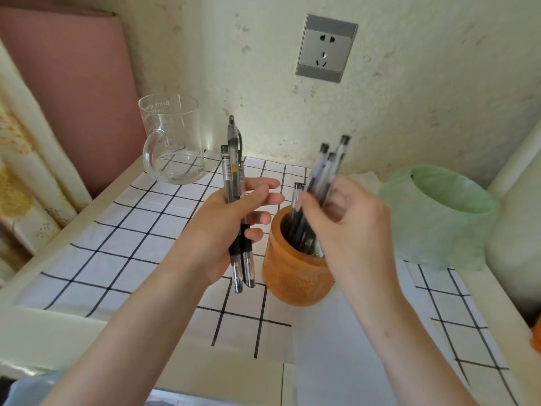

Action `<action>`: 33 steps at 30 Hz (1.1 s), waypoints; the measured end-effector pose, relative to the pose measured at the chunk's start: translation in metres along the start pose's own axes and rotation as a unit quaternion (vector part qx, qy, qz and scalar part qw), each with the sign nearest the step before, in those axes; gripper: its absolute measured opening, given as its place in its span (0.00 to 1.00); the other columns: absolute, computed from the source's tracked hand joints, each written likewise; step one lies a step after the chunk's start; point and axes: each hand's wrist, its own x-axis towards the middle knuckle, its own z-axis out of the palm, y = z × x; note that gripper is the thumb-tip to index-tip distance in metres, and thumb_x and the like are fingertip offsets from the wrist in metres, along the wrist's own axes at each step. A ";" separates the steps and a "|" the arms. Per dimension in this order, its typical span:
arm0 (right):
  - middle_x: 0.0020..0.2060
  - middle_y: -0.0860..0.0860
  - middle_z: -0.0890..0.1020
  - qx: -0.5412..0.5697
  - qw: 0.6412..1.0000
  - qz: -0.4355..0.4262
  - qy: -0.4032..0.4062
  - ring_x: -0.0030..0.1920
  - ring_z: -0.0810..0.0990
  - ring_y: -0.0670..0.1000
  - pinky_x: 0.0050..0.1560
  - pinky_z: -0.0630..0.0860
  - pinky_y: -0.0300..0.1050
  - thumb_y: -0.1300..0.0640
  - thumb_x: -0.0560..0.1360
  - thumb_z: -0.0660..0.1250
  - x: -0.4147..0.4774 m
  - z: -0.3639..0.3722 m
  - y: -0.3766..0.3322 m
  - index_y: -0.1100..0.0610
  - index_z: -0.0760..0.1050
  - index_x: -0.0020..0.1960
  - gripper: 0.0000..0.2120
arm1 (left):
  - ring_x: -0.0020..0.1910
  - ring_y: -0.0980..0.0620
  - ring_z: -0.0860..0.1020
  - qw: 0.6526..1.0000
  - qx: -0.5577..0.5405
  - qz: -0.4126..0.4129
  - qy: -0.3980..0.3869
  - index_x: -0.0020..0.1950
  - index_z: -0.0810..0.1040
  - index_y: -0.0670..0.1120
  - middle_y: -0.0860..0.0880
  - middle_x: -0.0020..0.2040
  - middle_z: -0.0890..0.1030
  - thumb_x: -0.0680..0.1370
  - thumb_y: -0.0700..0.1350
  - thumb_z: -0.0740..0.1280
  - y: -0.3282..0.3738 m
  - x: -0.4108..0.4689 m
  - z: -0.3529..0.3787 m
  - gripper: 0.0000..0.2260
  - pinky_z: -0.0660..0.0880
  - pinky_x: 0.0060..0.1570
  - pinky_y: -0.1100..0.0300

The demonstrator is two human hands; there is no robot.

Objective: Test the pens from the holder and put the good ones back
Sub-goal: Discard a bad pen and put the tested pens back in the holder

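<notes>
The left grip [231,227] was closed loosely round a few pens [234,171], holding them upright above the checked cloth [117,230], their tips pointing down beside the holder. The right grip [345,227] was curled round a bunch of pens [325,168] whose lower ends sat inside the brown holder [292,276]; the bunch was blurred and leaned to the right. One more pen [297,197] stood in the holder just left of that hand. The holder stood on the cloth-covered surface, touching a white sheet of paper [336,347]. A glass mug [172,142] stood at the back left, a green bag [439,218] at the right, below a wall socket [326,48].
</notes>
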 end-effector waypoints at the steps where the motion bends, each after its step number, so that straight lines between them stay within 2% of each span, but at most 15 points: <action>1: 0.38 0.48 0.84 -0.012 1.000 0.003 -0.013 0.38 0.83 0.46 0.40 0.81 0.47 0.54 0.74 0.70 -0.001 0.004 0.001 0.58 0.78 0.49 0.08 | 0.26 0.58 0.72 1.000 0.001 0.001 -0.003 0.54 0.79 0.42 0.49 0.39 0.82 0.77 0.41 0.63 -0.001 0.000 0.000 0.08 0.65 0.21 0.70; 5: 0.43 0.45 0.82 0.005 1.000 -0.001 -0.013 0.43 0.81 0.41 0.43 0.75 0.28 0.52 0.70 0.74 0.000 0.004 -0.002 0.54 0.75 0.59 0.19 | 0.26 0.58 0.72 1.000 0.013 0.002 -0.007 0.52 0.79 0.42 0.51 0.36 0.82 0.78 0.40 0.63 -0.003 0.000 0.002 0.06 0.64 0.22 0.70; 7: 0.45 0.45 0.82 0.016 1.000 -0.007 -0.008 0.45 0.80 0.39 0.43 0.72 0.24 0.54 0.72 0.73 0.003 0.001 -0.001 0.54 0.75 0.61 0.19 | 0.26 0.58 0.72 1.000 0.029 0.006 0.000 0.49 0.79 0.45 0.50 0.36 0.81 0.77 0.41 0.64 -0.005 0.000 0.002 0.04 0.64 0.22 0.69; 10: 0.44 0.47 0.82 0.001 0.999 -0.044 0.007 0.44 0.79 0.40 0.42 0.72 0.24 0.57 0.74 0.70 0.006 0.000 0.006 0.54 0.77 0.59 0.14 | 0.25 0.59 0.72 0.996 0.084 0.027 0.007 0.49 0.79 0.48 0.51 0.32 0.77 0.77 0.42 0.65 -0.009 0.001 0.002 0.04 0.64 0.22 0.70; 13: 0.47 0.49 0.81 -0.009 0.997 -0.073 0.030 0.45 0.77 0.41 0.44 0.72 0.26 0.60 0.75 0.69 0.008 -0.001 0.011 0.54 0.77 0.60 0.14 | 0.25 0.60 0.70 0.987 0.152 0.060 0.008 0.53 0.80 0.49 0.51 0.29 0.73 0.77 0.44 0.65 -0.013 0.003 0.002 0.07 0.66 0.23 0.70; 15: 0.60 0.50 0.77 -0.003 0.995 -0.104 0.013 0.57 0.75 0.40 0.56 0.71 0.29 0.62 0.77 0.65 0.010 -0.001 0.013 0.54 0.71 0.68 0.20 | 0.23 0.61 0.69 0.977 0.193 0.087 0.016 0.51 0.81 0.48 0.54 0.25 0.71 0.76 0.44 0.66 -0.015 0.003 0.004 0.06 0.66 0.24 0.71; 17: 0.73 0.47 0.65 0.012 0.992 -0.109 -0.056 0.72 0.63 0.40 0.70 0.59 0.32 0.62 0.79 0.61 0.011 0.001 0.016 0.52 0.61 0.75 0.25 | 0.21 0.62 0.68 0.966 0.228 0.119 0.024 0.46 0.79 0.51 0.57 0.21 0.71 0.76 0.45 0.66 -0.017 0.002 0.007 0.03 0.66 0.24 0.72; 18: 0.74 0.43 0.62 0.022 0.991 -0.098 -0.091 0.73 0.58 0.38 0.72 0.55 0.33 0.61 0.80 0.59 0.011 0.003 0.017 0.50 0.58 0.76 0.26 | 0.21 0.63 0.69 0.963 0.236 0.130 0.025 0.44 0.78 0.52 0.58 0.20 0.72 0.75 0.45 0.67 -0.018 0.001 0.009 0.02 0.66 0.24 0.73; 21: 0.69 0.40 0.67 -0.002 0.991 -0.085 -0.104 0.73 0.59 0.41 0.74 0.56 0.43 0.59 0.81 0.57 0.011 0.008 0.026 0.47 0.63 0.73 0.21 | 0.20 0.65 0.69 0.959 0.244 0.140 0.025 0.45 0.78 0.51 0.62 0.18 0.71 0.74 0.45 0.69 -0.019 0.001 0.011 0.02 0.63 0.24 0.77; 23: 0.64 0.36 0.69 -0.057 0.989 -0.115 -0.067 0.72 0.58 0.43 0.72 0.52 0.39 0.58 0.81 0.59 0.012 0.009 0.028 0.48 0.69 0.69 0.17 | 0.20 0.64 0.68 0.951 0.260 0.163 0.046 0.43 0.77 0.50 0.62 0.20 0.72 0.72 0.45 0.71 -0.019 0.001 0.011 0.04 0.62 0.23 0.77; 25: 0.64 0.39 0.73 -0.109 0.982 -0.152 -0.040 0.71 0.59 0.46 0.69 0.47 0.33 0.56 0.80 0.59 0.014 0.009 0.029 0.51 0.75 0.63 0.13 | 0.22 0.62 0.67 0.938 0.276 0.197 0.070 0.44 0.77 0.49 0.60 0.28 0.76 0.70 0.44 0.74 -0.020 0.002 0.011 0.08 0.64 0.25 0.75; 26: 0.64 0.42 0.74 -0.113 0.980 -0.156 -0.040 0.71 0.59 0.46 0.70 0.48 0.34 0.55 0.80 0.58 0.015 0.008 0.030 0.51 0.76 0.61 0.13 | 0.23 0.61 0.67 0.936 0.277 0.205 0.077 0.45 0.76 0.49 0.57 0.31 0.77 0.68 0.44 0.75 -0.021 0.002 0.011 0.10 0.65 0.26 0.75; 29: 0.68 0.43 0.72 -0.057 0.986 -0.131 -0.086 0.73 0.58 0.42 0.73 0.55 0.42 0.52 0.80 0.56 0.012 0.005 0.031 0.51 0.74 0.65 0.16 | 0.24 0.62 0.68 0.938 0.278 0.192 0.075 0.46 0.73 0.49 0.55 0.34 0.78 0.67 0.44 0.76 -0.023 0.003 0.011 0.13 0.67 0.27 0.74; 31: 0.71 0.41 0.67 -0.033 0.984 -0.136 -0.112 0.74 0.58 0.39 0.74 0.56 0.41 0.52 0.81 0.54 0.010 0.002 0.027 0.51 0.67 0.71 0.19 | 0.24 0.61 0.67 0.934 0.296 0.190 0.069 0.44 0.74 0.49 0.56 0.34 0.76 0.68 0.45 0.75 -0.024 0.004 0.011 0.11 0.66 0.26 0.74; 33: 0.71 0.42 0.65 -0.063 0.976 -0.170 -0.117 0.74 0.58 0.40 0.74 0.54 0.39 0.53 0.82 0.54 0.010 0.001 0.026 0.52 0.62 0.74 0.21 | 0.23 0.61 0.66 0.937 0.290 0.187 0.062 0.43 0.74 0.49 0.56 0.33 0.76 0.69 0.45 0.74 -0.024 0.005 0.010 0.09 0.65 0.25 0.74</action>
